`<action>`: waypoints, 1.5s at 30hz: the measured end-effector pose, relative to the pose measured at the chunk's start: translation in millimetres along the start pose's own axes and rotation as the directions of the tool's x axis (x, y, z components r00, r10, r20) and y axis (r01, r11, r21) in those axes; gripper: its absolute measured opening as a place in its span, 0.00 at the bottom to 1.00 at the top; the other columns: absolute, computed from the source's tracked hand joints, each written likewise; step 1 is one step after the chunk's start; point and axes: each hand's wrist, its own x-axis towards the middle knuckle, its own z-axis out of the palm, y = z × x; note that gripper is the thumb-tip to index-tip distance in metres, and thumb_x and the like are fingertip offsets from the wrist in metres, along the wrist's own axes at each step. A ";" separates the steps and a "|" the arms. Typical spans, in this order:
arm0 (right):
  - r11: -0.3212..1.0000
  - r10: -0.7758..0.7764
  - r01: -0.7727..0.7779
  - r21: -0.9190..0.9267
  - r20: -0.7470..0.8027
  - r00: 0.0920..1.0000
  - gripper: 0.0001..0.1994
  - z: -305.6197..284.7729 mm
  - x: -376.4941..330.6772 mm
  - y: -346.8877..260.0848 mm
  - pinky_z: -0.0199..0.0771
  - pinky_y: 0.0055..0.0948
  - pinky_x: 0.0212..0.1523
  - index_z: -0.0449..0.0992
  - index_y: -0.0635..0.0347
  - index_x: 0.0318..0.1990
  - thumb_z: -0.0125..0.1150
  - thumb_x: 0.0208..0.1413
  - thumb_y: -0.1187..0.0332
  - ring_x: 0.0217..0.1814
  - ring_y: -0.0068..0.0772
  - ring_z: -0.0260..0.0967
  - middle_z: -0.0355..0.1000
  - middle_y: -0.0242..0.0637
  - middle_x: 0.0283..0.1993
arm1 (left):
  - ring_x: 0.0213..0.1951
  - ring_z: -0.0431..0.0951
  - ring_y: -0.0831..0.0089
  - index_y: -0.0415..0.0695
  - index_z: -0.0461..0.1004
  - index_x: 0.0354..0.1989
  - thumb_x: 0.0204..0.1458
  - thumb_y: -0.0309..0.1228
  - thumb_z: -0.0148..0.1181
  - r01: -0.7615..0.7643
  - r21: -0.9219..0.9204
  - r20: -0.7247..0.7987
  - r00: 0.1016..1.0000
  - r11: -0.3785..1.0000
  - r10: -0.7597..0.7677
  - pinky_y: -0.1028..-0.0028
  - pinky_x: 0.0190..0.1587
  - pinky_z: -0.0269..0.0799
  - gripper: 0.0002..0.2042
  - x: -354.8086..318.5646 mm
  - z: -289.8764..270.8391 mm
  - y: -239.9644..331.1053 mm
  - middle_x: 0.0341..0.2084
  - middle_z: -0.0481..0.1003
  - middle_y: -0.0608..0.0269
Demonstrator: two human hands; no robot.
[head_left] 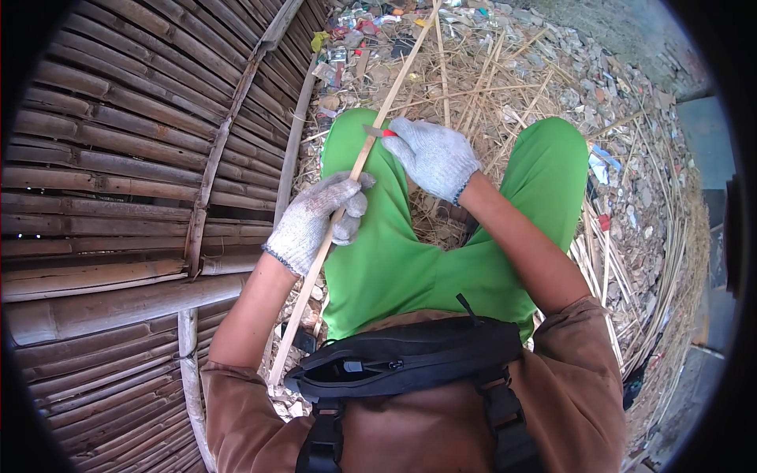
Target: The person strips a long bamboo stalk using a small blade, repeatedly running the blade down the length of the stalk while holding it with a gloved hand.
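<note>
A long, pale bamboo strip (pixel 306 293) slants across my left thigh, from beside my left arm up to the top edge of the view. Around its middle, my left hand (pixel 318 213) is closed in a white knitted glove with a dark cuff. My right hand (pixel 436 155), gloved the same way, grips a small knife (pixel 374 130) with a red handle; most of the handle is hidden in the fist. The knife's short metal blade lies across the strip, just above my left knee.
A bamboo slat wall (pixel 134 181) stands close on my left. Loose bamboo strips (pixel 490 75) and shavings lie ahead on littered, stony ground. More thin strips (pixel 603 272) are heaped at my right. A black waist bag (pixel 410 356) rests across my lap, partly unzipped.
</note>
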 end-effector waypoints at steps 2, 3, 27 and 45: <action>0.999 0.045 -0.045 0.015 -0.011 0.999 0.23 -4.1 3.3 -7.6 0.82 0.58 0.39 0.78 0.55 0.45 0.45 0.75 0.45 0.38 0.57 0.83 0.82 0.51 0.37 | 0.15 0.66 0.83 0.36 0.76 0.56 0.73 0.35 0.54 -0.010 0.037 -0.039 0.999 0.999 0.011 0.77 0.19 0.61 0.15 3.6 2.5 -5.5 0.25 0.74 0.71; 0.997 0.079 -0.079 -0.004 0.053 0.995 0.25 -8.5 6.8 -9.6 0.83 0.57 0.38 0.79 0.55 0.44 0.45 0.75 0.44 0.37 0.57 0.83 0.83 0.51 0.35 | 0.15 0.66 0.83 0.36 0.76 0.56 0.73 0.35 0.54 -0.008 0.040 -0.038 0.999 0.999 0.010 0.77 0.19 0.61 0.15 4.8 4.2 -5.6 0.25 0.74 0.71; 0.999 -0.012 0.013 -0.029 0.061 0.998 0.25 5.9 13.0 -2.9 0.83 0.59 0.37 0.78 0.52 0.46 0.45 0.74 0.40 0.36 0.57 0.84 0.83 0.50 0.33 | 0.13 0.63 0.83 0.39 0.77 0.51 0.71 0.37 0.55 0.003 0.244 -0.268 0.961 0.970 0.065 0.78 0.15 0.55 0.13 -26.8 33.1 -1.1 0.20 0.68 0.74; 0.998 0.046 -0.040 -0.046 0.134 0.990 0.25 -1.7 12.1 -6.2 0.82 0.57 0.43 0.76 0.56 0.44 0.46 0.73 0.42 0.43 0.58 0.83 0.83 0.48 0.40 | 0.13 0.63 0.82 0.39 0.78 0.51 0.71 0.38 0.57 0.100 0.309 -0.324 0.946 0.946 0.006 0.78 0.15 0.57 0.14 -96.2 31.1 -6.3 0.21 0.71 0.72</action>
